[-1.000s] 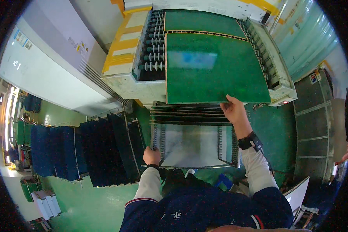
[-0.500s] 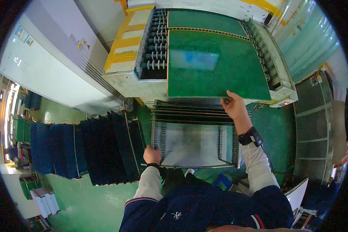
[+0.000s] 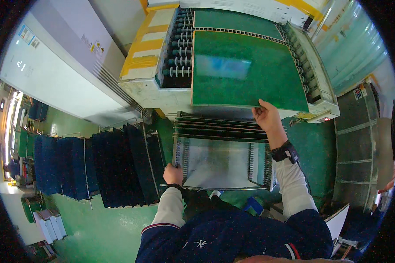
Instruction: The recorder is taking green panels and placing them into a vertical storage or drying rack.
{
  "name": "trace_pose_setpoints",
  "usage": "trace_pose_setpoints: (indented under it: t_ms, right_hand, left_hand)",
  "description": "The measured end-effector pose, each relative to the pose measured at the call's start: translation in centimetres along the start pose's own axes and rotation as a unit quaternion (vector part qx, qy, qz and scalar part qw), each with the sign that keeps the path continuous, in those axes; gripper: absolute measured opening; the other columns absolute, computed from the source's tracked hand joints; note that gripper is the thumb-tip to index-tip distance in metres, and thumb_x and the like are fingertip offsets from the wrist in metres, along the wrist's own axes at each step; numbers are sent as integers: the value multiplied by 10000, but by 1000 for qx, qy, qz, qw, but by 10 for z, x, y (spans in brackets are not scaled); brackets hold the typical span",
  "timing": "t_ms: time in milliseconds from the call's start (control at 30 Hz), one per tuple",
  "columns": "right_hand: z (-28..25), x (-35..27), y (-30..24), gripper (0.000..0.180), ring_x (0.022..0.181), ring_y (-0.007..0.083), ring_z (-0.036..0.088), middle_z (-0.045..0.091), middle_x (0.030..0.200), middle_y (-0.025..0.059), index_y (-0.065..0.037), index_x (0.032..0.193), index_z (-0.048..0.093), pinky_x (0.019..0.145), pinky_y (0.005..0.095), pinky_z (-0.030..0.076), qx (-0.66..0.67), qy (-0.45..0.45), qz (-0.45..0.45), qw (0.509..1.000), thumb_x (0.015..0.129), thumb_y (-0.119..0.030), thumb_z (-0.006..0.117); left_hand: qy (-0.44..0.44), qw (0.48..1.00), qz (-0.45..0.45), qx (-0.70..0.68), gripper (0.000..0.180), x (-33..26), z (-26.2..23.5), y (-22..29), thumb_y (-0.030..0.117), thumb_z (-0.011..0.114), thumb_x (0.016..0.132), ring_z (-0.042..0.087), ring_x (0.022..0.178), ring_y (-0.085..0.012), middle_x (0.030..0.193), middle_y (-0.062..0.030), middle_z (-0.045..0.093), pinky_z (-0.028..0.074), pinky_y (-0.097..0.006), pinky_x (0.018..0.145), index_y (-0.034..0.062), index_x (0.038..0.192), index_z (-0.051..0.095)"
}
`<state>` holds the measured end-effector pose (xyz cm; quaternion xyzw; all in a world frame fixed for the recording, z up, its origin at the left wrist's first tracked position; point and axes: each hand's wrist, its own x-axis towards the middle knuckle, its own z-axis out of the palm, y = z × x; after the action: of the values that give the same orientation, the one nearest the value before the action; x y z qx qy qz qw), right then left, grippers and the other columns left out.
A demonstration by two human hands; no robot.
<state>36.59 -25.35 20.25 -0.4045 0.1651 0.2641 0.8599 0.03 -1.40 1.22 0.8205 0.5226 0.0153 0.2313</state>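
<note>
Head view | right hand [image 3: 266, 119] grips green panel [image 3: 245, 74] on conveyor [image 3: 175, 57] | left hand [image 3: 173, 174] clasps rack [image 3: 224, 160] | green floor [image 3: 101, 228]

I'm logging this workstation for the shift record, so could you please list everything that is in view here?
Green panel: one, green, lying on the roller conveyor, near edge gripped.
Roller conveyor machine: one, cream with yellow stripes and dark rollers, top centre.
Slotted metal rack: one, grey, below the conveyor; a few dark panels stand in its far slots.
Dark blue panels: a long row, count unclear, standing on edge at left.
Grey cabinet: one, upper left.
Green floor: around the rack.
Wristwatch: one, black, on the right wrist.
Left hand: on the rack's left near corner.
Right hand: holding the green panel's near edge.
</note>
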Motion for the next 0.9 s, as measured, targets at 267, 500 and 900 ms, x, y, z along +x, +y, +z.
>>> trace_pose_setpoints:
  t_ms: [267,500,900]
  right_hand:
    - [8,-1,-8,217,799,257,686,695,899,124,-33,953,623,682,373,584,-67,-14,31,997,933,-234,703]
    - [3,-41,17,304,788,224,694,722,915,130,-26,984,650,679,353,562,-311,-55,-12,949,956,-326,682]
    - [-44,-130,75,315,1074,356,592,652,1170,132,-66,1123,660,918,457,467,-724,-201,-397,527,818,-124,711]
  left_hand:
    - [9,1000,0,12,360,-1,0,-1,329,721,796,686,859,-430,896,-238,695,553,-504,757,-1,919,647]
    - [-11,1000,-8,12,351,-2,-5,7,337,719,811,680,887,-425,924,-224,701,547,-496,788,13,924,646]
    - [0,1000,-6,2,331,-1,-3,7,294,734,762,683,866,-415,895,-218,696,550,-498,767,10,903,636]
